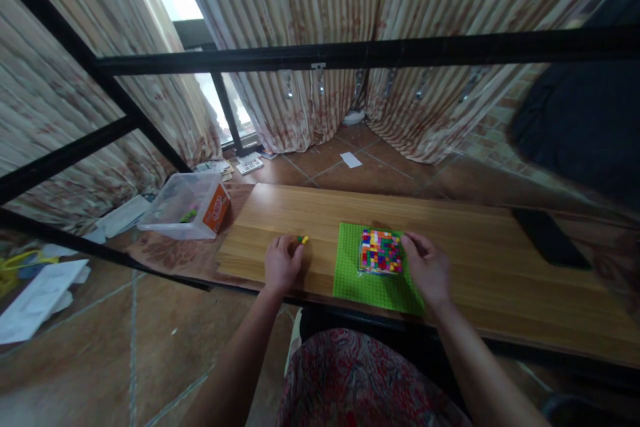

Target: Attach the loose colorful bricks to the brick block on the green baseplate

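Observation:
On the wooden tabletop, my left hand (pixel 284 265) has its fingers curled in, with small yellow and green bricks (pixel 305 240) at its fingertips. A green studded baseplate (pixel 347 270) lies to the right of that hand. On the baseplate stands a square block of multicoloured bricks (pixel 381 251), its top a mix of red, yellow, pink, green, blue and white. My right hand (pixel 429 268) is at the block's right edge, its index fingertip by the upper right corner. Its fingers are bent together; whatever they may hold is hidden.
A clear plastic box (pixel 173 203) with an orange label and some green pieces inside stands left of the wooden board (pixel 295 203). A dark phone-like slab (pixel 550 238) lies at the right. A black metal bar (pixel 350 57) crosses in front of the curtains. Papers lie on the floor.

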Available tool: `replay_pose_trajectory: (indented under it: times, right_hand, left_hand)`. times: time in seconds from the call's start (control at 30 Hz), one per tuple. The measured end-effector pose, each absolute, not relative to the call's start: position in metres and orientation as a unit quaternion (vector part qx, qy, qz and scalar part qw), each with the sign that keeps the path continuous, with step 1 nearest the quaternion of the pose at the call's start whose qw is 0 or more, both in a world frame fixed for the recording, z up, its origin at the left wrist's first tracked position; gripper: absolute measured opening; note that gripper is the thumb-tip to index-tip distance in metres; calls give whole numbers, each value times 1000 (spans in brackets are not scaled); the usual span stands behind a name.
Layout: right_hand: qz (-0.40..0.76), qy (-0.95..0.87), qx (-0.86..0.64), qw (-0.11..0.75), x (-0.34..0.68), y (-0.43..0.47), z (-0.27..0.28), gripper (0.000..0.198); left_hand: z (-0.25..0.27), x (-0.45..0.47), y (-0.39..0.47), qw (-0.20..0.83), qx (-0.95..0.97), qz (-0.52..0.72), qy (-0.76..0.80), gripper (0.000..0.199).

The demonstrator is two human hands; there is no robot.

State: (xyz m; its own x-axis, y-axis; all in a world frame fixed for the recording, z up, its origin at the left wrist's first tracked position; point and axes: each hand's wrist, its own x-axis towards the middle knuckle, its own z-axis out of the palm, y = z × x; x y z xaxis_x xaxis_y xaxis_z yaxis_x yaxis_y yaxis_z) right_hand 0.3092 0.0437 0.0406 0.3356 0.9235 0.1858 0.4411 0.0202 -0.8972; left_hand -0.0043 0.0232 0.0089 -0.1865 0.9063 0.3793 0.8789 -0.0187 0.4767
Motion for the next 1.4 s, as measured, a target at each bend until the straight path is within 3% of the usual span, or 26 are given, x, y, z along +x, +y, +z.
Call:
replay_pose_trajectory:
  times: [0.1, 0.3, 0.53, 0.67, 0.83, 1.03, 1.23, 1.4]
  right_hand:
    - [240, -525, -646, 498, 311, 36, 47, 45]
    - [246, -518, -638, 514, 318, 21, 52, 41]
    - [218, -620, -567, 497, 279, -5, 74, 25]
    - [249, -736, -488, 397, 219, 1, 76, 25]
    - [236, -779, -536, 223, 167, 29, 52, 32]
    - [218, -803, -535, 147, 154, 42, 35, 31]
    - [197, -809, -534, 143, 151, 43, 36, 29]
    - [231, -767, -538, 265, 166, 19, 53, 17]
  left_hand:
    - [12, 9, 30, 10, 653, 283, 702, 29]
    - [14, 23, 45, 32, 671, 243, 699, 14]
    - [2, 21, 43, 14, 697, 279, 660, 21]
    - [-1, 23, 37, 28, 724, 311, 615, 22]
    - [1, 21, 26, 82, 745, 330, 573, 16]
    - [5, 16, 21, 129, 741, 349, 558, 27]
    - [8, 16, 21, 121, 746, 351, 553, 25]
    - [5, 14, 23, 93, 753, 343, 553, 23]
